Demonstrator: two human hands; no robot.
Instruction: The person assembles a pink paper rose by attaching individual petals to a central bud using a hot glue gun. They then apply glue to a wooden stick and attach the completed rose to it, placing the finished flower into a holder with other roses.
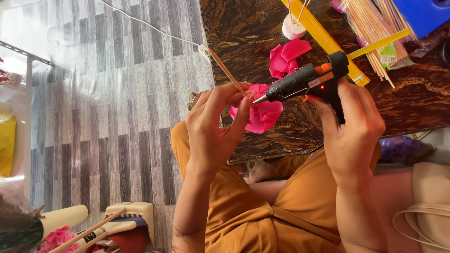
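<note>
- Right hand [354, 129] wrapped around the grip of a black glue gun [307, 82], fingers closed on the handle; a yellow glue stick [377, 44] pokes out the back.
- Gun nozzle points left, its tip just at the pink paper flower [260, 112] (actual contact hard to tell).
- Left hand [213, 126] pinches the flower on its thin wooden skewer [227, 72], thumb and fingertips pressed together at the flower's top edge; the skewer runs up and left from the pinch.
- Flower is held above the near edge of the dark marbled table [412, 98], between the two hands.
- Loose pink petals [286, 56] lie on the table just behind the gun.
- Small white foam block [293, 28] further back, sticks standing in it.
- Bundle of bamboo skewers [375, 28] in a clear bag at the table's far right, beside a long yellow strip [318, 30].
- White cable [154, 29] crosses the grey wood-pattern floor [108, 107] to the table edge.
- Person sits in orange clothing [262, 215], lap under the table edge.
</note>
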